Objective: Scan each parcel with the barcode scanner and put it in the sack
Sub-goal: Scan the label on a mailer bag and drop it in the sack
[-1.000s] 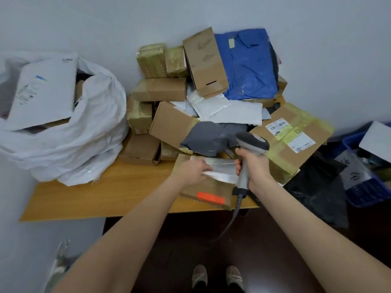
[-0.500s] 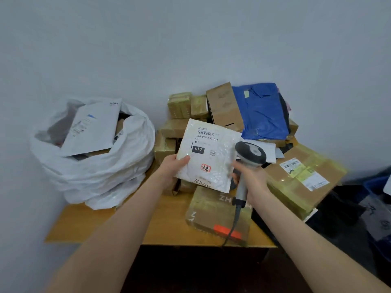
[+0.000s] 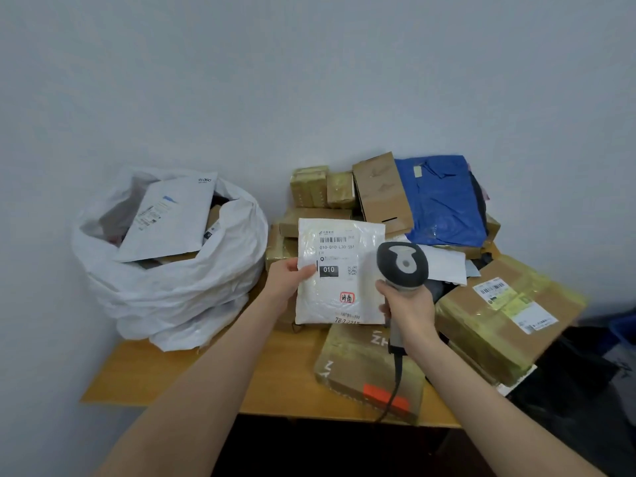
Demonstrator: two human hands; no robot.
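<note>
My left hand grips the left edge of a white padded mailer, holding it upright above the table with its barcode label facing me. My right hand grips the handle of a grey barcode scanner, whose head sits just right of the mailer and overlaps its right edge. The scanner's cable hangs down over the table front. A white plastic sack stands open at the table's left, with a white envelope and other parcels sticking out of it.
A wooden table stands against the wall. A pile of cardboard boxes, a blue bag and a large taped box fills its right half. A flat taped box with an orange sticker lies at the front edge. A blue crate sits lower right.
My left hand lifted the white mailer off the pile and turned it upright with its label toward me. The scanner in my right hand came up beside it. My view rose.
</note>
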